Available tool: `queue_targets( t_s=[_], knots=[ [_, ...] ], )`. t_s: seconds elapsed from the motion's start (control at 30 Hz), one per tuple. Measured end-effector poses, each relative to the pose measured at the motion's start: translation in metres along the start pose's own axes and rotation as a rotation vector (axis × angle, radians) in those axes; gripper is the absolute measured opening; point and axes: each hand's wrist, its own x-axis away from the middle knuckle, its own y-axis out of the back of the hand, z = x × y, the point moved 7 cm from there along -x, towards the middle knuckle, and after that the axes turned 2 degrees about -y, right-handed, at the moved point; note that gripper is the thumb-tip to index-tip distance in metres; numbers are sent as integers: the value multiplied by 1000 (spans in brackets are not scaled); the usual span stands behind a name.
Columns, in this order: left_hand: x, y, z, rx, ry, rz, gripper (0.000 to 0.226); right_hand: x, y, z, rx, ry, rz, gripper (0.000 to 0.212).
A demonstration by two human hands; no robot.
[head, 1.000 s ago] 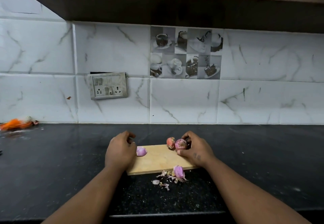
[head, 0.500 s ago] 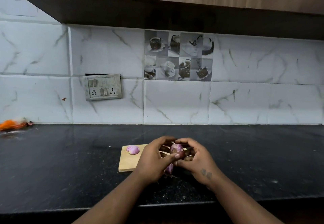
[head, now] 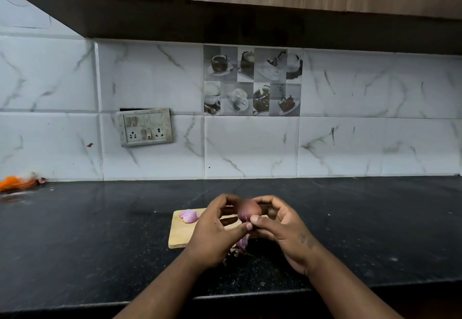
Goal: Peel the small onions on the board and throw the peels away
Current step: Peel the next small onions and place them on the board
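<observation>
Orange scrap [head: 15, 181] lies at the far left of the desk [head: 87, 231] against the wall, where it lay a second ago. The peeled onion [head: 189, 215] sits on the left end of the board [head: 180, 233], unmoved. A second ago the left hand [head: 212, 231] was curled at the board's left end, beside that peeled onion. It has since come across and now pinches the onion [head: 248, 210] above the board's right half, with its fingers arched over the top and its thumb at the lower end. The right hand [head: 282, 226] gripped this onion down on the wood a second ago. It now holds it lifted clear, fingers curled round the far side and thumb tip meeting the left thumb under the bulb. Compared with half a second ago, the hands are a little higher and more of the onion's reddish skin shows between them

Both hands cover the right half of the board. The second unpeeled onion seen a second ago cannot be made out, and a dark shape behind the right hand's fingers is too unclear to name. The peels [head: 243, 242] on the desk at the board's near edge show only in part, in the gap between the wrists. The held onion is blurred, so I cannot tell whether any skin has come loose. Both forearms are cut off by the bottom edge
</observation>
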Motion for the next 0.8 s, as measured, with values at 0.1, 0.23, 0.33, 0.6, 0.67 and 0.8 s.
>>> queue_targets(
  t_s=[0.1,0.23,0.33,0.6,0.67,0.8],
  knots=[
    [2,2,-5,-16,8,-10,25,1,2,3,-7,7,-10,32],
    [3,7,-8,-134,-12,-57,31,3,-4,5,7,9,14,32],
    [2,9,-6,-154,-24,-87,38,3,-6,6,68,22,14,35],
    [0,11,-8,-179,-48,-129,24,1,-4,0,122,5,26,36],
    [-1,14,-6,-154,-30,-154,20,0,-4,-2,107,1,32,33],
    [-1,16,-7,-190,-31,-180,14,0,-5,-2,68,22,63,35]
  ],
)
